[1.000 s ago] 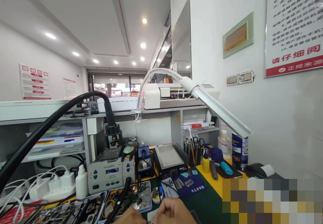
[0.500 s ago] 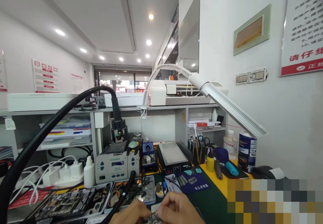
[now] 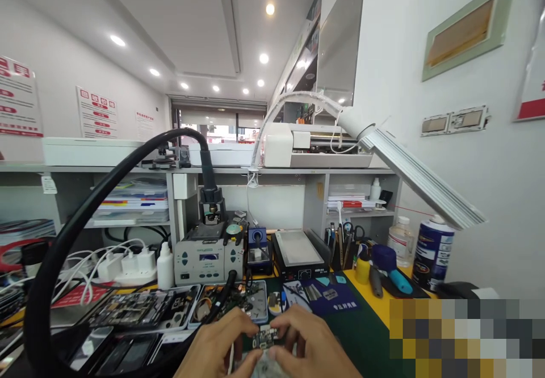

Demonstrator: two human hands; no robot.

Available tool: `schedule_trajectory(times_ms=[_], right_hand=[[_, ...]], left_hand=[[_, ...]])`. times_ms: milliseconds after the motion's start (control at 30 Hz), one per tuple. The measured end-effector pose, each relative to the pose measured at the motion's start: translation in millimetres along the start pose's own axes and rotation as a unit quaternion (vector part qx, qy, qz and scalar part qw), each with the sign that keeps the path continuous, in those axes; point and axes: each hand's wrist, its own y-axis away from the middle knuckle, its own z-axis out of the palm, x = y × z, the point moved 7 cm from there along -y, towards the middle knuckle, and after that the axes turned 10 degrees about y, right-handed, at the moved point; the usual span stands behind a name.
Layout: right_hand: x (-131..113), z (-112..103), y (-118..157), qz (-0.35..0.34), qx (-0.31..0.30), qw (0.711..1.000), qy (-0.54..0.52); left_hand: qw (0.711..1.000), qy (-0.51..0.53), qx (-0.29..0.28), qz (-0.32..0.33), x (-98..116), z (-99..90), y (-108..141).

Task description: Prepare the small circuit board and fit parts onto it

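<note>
Low in the head view, my left hand [image 3: 219,344] and my right hand [image 3: 310,344] meet at the bench's front edge. Between their fingertips they pinch a small dark circuit board [image 3: 264,336], one hand at each end. A pale crumpled thing lies just under the board; I cannot tell what it is. A tray of phone parts [image 3: 238,304] sits right behind the hands on the green mat [image 3: 357,332].
A thick black hose [image 3: 106,179] arches from the left to a grey soldering station [image 3: 208,259]. A black hot plate [image 3: 298,253], tool holder [image 3: 344,244], blue-topped can [image 3: 434,250] and white desk lamp [image 3: 417,173] stand behind. Opened phones [image 3: 140,310] lie left.
The view has tipped down and panned left, so both hands show more fully. The small circuit board between the fingers has come into plain sight.
</note>
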Motion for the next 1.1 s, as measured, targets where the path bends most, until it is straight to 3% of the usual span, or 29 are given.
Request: schedule_trajectory(times_ms=[267, 800, 1100], right_hand=[[-2.4, 0.4, 4.3, -0.056, 0.036, 0.998, 0.023], [-23.6, -7.5, -5.6, -0.178, 0.024, 0.976, 0.123], [-7.8, -1.7, -7.0, -0.146, 0.023, 0.985, 0.088]], left_hand=[[1.0, -0.01, -0.011, -0.023, 11.4, -6.2, -5.0], [0.999, -0.024, -0.004, -0.035, 11.1, -14.7, -6.2], [0.999, -0.035, 0.0, -0.031, 12.4, -14.5, -7.3]])
